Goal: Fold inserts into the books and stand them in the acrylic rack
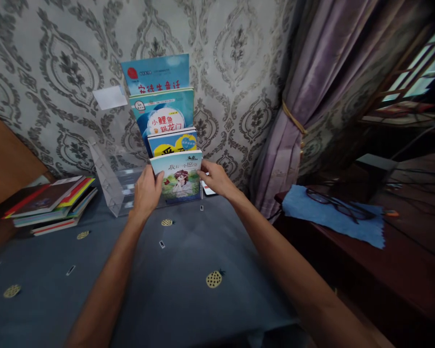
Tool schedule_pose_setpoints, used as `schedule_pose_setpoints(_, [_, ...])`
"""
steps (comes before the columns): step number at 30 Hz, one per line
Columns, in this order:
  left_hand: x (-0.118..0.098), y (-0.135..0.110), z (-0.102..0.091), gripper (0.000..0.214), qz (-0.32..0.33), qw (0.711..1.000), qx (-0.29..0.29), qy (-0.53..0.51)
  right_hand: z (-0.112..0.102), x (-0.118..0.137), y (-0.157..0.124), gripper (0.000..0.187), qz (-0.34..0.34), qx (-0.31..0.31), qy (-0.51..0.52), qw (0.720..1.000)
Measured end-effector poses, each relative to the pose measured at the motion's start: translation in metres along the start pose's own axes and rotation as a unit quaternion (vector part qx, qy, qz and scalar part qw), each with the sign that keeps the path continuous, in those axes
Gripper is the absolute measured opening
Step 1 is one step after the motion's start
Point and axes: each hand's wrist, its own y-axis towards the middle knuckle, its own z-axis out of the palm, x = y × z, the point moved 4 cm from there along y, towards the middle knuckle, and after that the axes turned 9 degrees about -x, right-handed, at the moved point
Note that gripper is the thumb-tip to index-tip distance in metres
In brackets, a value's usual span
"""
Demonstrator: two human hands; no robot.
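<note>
My left hand [147, 190] and my right hand [215, 177] grip the front book [181, 181] from both sides, thumbs near its cover. It is light green and blue, with a drawn figure, and stands upright in a clear tiered rack [112, 186]. Behind it rise a blue-and-yellow book [172, 143], a teal book with a white oval [163, 116], and a taller blue book [157, 75] at the back. The rack's left part holds no books and shows its see-through steps. My fingers behind the front book are partly hidden.
To the left lies a stack of books [54, 200]. A white paper [110, 97] sticks up by the rack's top left. Patterned wallpaper [235, 48] backs the table [181, 270]. At right are a purple curtain [311, 82] and glasses [339, 205] on a blue cloth [300, 208].
</note>
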Motion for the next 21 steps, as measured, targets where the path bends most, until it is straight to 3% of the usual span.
schedule_pose_setpoints(12, [0.002, -0.011, 0.016, 0.025, -0.081, 0.987, 0.096, 0.105, 0.009, -0.008, -0.004, 0.017, 0.065, 0.082, -0.096, 0.99])
schedule_pose_setpoints(17, [0.0, -0.012, 0.018, 0.029, -0.083, 0.979, 0.108, 0.152, 0.003, -0.01, -0.007, 0.031, 0.145, 0.051, -0.118, 0.981])
schedule_pose_setpoints(21, [0.001, -0.014, 0.02, 0.024, -0.068, 0.978, 0.11, 0.164, 0.005, -0.01, -0.007, 0.034, 0.134, 0.039, -0.098, 0.985])
